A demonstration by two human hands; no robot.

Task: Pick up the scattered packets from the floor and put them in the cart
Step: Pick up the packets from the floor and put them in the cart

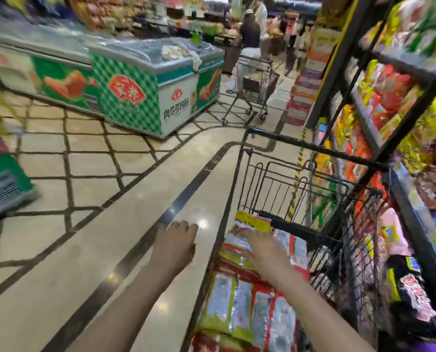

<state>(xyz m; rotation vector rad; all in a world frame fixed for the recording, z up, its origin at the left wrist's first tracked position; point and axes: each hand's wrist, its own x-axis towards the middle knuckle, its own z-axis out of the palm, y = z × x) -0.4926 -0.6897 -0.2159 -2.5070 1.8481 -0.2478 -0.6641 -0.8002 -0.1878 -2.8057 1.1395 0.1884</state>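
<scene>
A black wire cart (313, 148) stands in front of me at the lower right, beside the shelving. Several red, yellow and silver packets (239, 308) lie stacked inside it. My right hand (265, 250) lies flat with straight fingers on the top packets in the cart, next to a yellow and red packet (253, 221). My left hand (176, 240) hovers over the floor just left of the cart's side wall, fingers loosely bent and holding nothing. No packet shows on the visible floor. The picture is blurred.
Shelves (389, 118) packed with snack bags line the right side, close to the cart. Green chest freezers (135, 82) stand at the upper left, another freezer (1, 179) at the left edge. A second cart (252, 85) and people stand far down the aisle.
</scene>
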